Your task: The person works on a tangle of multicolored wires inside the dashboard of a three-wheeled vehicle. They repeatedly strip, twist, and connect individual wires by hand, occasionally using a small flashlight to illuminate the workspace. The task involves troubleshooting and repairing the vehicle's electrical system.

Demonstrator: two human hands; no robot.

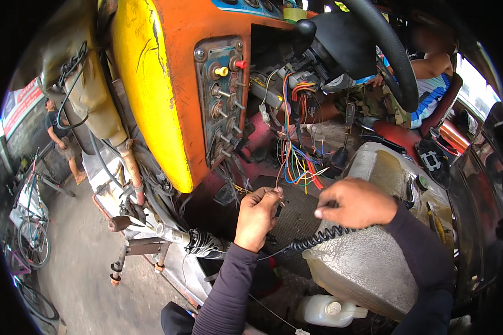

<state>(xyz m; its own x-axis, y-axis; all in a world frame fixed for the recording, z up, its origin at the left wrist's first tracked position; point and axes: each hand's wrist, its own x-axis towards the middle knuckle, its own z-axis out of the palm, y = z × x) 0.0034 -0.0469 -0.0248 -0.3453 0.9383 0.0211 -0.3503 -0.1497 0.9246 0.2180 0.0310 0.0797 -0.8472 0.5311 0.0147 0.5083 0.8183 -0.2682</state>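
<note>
Near the middle, my left hand (256, 219) is closed in a pinch on a thin copper-coloured wire (279, 174), which runs up towards the loose wiring. A bundle of coloured wires (300, 162), red, blue, green, yellow and white among them, hangs below the steering column (313, 61), just beyond my hands. To the right, my right hand (359, 202) hovers with fingers curled together, slightly blurred; whatever it may hold is hidden. Below that hand, a black coiled cable (324, 237) stretches across a silvery padded cover (369, 268).
An orange dash panel (179, 33) with switches and a yellow side stands at left. The black steering wheel (399, 61) is upper right. Beyond it sits a person (430, 67) on a red seat. A whitish jug (330, 310) lies below; another person (61, 134) and bicycles (34, 234) are outside.
</note>
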